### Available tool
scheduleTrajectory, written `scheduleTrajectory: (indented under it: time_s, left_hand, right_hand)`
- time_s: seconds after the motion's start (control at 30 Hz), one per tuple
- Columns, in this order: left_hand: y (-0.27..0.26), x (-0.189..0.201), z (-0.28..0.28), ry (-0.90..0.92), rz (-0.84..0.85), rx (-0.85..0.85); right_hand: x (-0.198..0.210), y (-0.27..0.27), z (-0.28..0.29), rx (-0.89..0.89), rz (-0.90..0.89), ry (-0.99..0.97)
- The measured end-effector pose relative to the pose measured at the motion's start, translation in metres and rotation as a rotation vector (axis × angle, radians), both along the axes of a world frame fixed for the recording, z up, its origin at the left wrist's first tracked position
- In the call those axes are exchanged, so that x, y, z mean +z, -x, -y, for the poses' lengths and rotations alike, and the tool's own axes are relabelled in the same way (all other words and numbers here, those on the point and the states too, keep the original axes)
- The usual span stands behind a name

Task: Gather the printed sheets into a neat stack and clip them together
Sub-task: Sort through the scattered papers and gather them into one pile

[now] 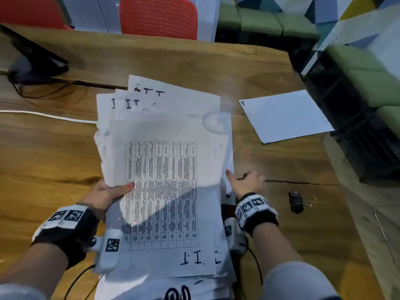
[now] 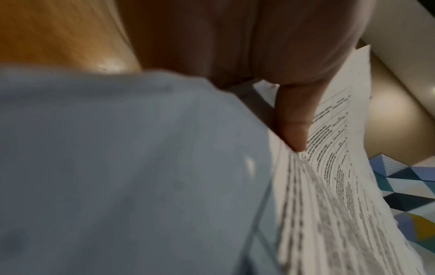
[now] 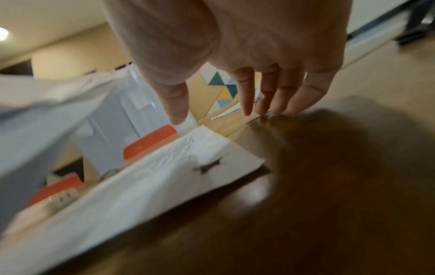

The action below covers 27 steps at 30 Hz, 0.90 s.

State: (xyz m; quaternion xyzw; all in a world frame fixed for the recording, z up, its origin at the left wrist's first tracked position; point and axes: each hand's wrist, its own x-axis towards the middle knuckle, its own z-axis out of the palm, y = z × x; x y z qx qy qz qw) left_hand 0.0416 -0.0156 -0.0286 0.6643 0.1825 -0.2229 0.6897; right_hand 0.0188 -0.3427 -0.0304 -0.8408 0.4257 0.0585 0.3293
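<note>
Left hand [image 1: 106, 194] comes in from lower left, wrist band up, thumb laid flat across the printed table on the top sheet, remaining fingers out of sight under the pile. It pinches the loose pile of printed sheets [image 1: 164, 169] at its left edge; the left wrist view shows the thumb [image 2: 294, 119] pressed on the printed face with paper fanned below it. The pile is uneven, upper corners splayed, edges not aligned, and it sits at the middle of the wooden counter [image 1: 54, 152], its near end toward the person.

Right hand [image 1: 246, 182] is palm down at the pile's right edge, forearm entering from lower right. Fingers [image 3: 277, 96] straight and slightly spread, tips touching the counter; the thumb [image 3: 175, 100] points out toward the sheet edge. It holds nothing.

One single sheet [image 1: 285, 115] lies apart on the counter, far right. A black binder clip [image 1: 296, 201] lies on the counter just right of the right wrist, untouched.

Two red chairs [image 1: 159, 16] stand behind the far edge of the counter.
</note>
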Motion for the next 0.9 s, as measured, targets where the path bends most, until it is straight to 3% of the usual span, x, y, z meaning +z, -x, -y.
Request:
scheduleTrajectory:
  time_s: [0.1, 0.2, 0.4, 0.57, 0.73, 0.9]
  left_hand:
    - [0.001, -0.008, -0.006, -0.004, 0.019, 0.003]
    - [-0.002, -0.009, -0.004, -0.033, 0.037, 0.028]
    - [-0.002, -0.007, 0.000, -0.064, -0.032, 0.033]
    - [-0.004, 0.004, 0.007, -0.113, -0.134, -0.040]
    - [-0.006, 0.011, 0.021, -0.223, -0.177, -0.105]
    - [-0.004, 0.029, 0.047, -0.205, -0.164, -0.133]
  right_hand:
    - [0.006, -0.011, -0.024, 0.138, -0.150, 0.180]
    - [0.005, -0.014, -0.039, 0.167, -0.129, 0.208]
    - [-0.002, -0.011, -0.010, -0.069, 0.057, -0.217]
    - [0.022, 0.001, 0.024, -0.310, 0.427, -0.281]
    - [0.075, 0.009, 0.027, -0.371, 0.895, -0.374]
    - [0.080, 0.021, -0.002, -0.348, 0.947, -0.810]
